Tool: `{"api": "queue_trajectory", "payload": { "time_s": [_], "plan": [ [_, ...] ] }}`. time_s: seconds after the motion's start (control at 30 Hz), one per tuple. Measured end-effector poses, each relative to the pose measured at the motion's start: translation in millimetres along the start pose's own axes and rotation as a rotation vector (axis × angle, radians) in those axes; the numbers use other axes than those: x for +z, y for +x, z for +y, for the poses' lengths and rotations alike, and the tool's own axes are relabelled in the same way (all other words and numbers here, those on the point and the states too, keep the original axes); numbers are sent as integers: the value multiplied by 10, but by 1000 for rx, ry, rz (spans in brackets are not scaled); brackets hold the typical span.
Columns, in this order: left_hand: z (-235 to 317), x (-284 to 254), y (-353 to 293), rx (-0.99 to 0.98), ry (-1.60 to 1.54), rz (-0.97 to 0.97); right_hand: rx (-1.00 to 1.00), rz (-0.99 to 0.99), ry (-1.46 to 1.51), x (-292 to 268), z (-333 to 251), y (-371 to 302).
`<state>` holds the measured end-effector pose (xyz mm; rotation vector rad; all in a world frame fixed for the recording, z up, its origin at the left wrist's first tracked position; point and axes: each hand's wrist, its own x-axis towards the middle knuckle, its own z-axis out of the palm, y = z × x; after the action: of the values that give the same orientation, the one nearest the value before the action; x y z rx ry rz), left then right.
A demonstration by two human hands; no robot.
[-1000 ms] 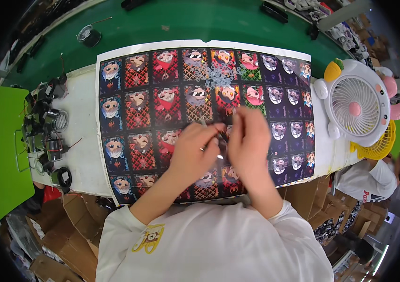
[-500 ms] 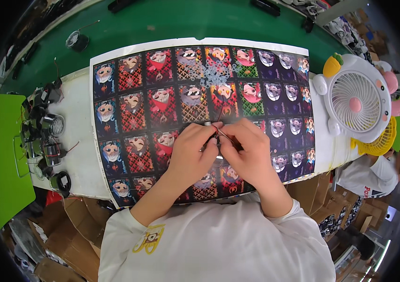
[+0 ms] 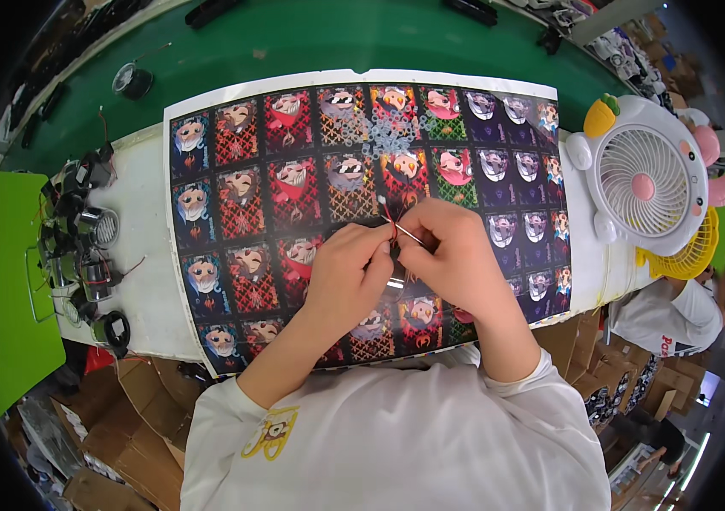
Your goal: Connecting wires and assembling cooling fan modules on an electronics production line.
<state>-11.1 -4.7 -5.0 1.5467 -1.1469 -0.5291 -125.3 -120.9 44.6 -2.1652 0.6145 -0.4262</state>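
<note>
Over the printed sheet, my left hand (image 3: 347,277) is closed, thumb and forefinger pinching a thin red and black wire pair (image 3: 392,220). A small white connector (image 3: 381,199) tips the wires beyond my fingers. Close by, my right hand (image 3: 452,255) is closed on a thin metal rod-like tool (image 3: 412,235), its point at the wires. Its exact kind is hard to make out. Below the fingertips shows a small silver motor-like part (image 3: 396,281), mostly covered by my hands. A loose pile of small clear plastic pieces (image 3: 388,132) lies farther up the sheet.
Several black motor units with wires (image 3: 94,277) crowd the table's left end. A white animal-shaped fan (image 3: 644,175) and a yellow fan grille (image 3: 693,247) stand at right. Beyond runs a green belt (image 3: 294,43) carrying a round unit (image 3: 132,81). Cardboard boxes (image 3: 137,409) sit below.
My right hand has shifted slightly up and right, with the tool now plainly visible. The white connector has come into sight above my fingers. On the belt, the round unit has moved slightly left.
</note>
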Motion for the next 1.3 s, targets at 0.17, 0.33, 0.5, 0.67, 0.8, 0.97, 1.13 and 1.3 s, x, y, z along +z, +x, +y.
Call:
{"api": "queue_trajectory", "payload": {
  "time_s": [0.17,0.33,0.5,0.67,0.8,0.97,1.13,1.3],
  "plan": [
    [88,-195,-79,-107,20,-17,314,72,361,-101,187,-92],
    [88,-678,128,33,315,36,318,399,-232,-530,1025,-341],
    [-23,-1172,1383,357,1030,179,277,425,-515,-493,1126,-363],
    [-965,-1331,2233,290,1363,75,246,390,-528,-338,1068,-237],
    [-916,-1413,2090,229,1299,206,193,413,-491,-359,1148,-259],
    [408,-1924,1326,346,407,218,227,445,-520,-414,1206,-229],
    [1531,-2296,-52,554,-160,335,221,448,-546,-399,1254,-214],
    [1695,-2150,-593,824,-493,427,161,480,-613,-338,1232,-173]
  ]
}}
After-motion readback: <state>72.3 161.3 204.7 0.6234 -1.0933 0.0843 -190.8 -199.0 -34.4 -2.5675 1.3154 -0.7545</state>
